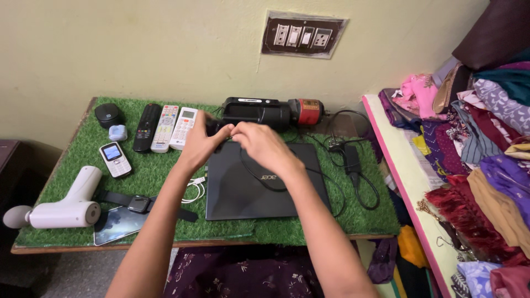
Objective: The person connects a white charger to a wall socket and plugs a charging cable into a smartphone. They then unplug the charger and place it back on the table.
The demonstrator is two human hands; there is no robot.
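Together above the closed dark grey laptop [265, 179]: left hand [203, 144] and right hand [262, 144] meeting just over its far edge, fingers pinched on a small dark object [212, 128], too hidden to identify. Trailing from under the right hand, a thin black cable [259, 179] looped across the laptop lid and on to a black power brick [351, 157] right of the laptop. Just beyond the laptop, against the wall, a black cylindrical torch with a red end [270, 112]. Left of the laptop, on the green artificial-grass mat [72, 154]: a black remote [147, 127], two white remotes [164, 128], a small white keypad phone [115, 159], a white massage gun [66, 204], a black-strapped wristwatch [139, 204], a coiled white cable [194, 189]. Whether the hands fully clamp the object cannot be told
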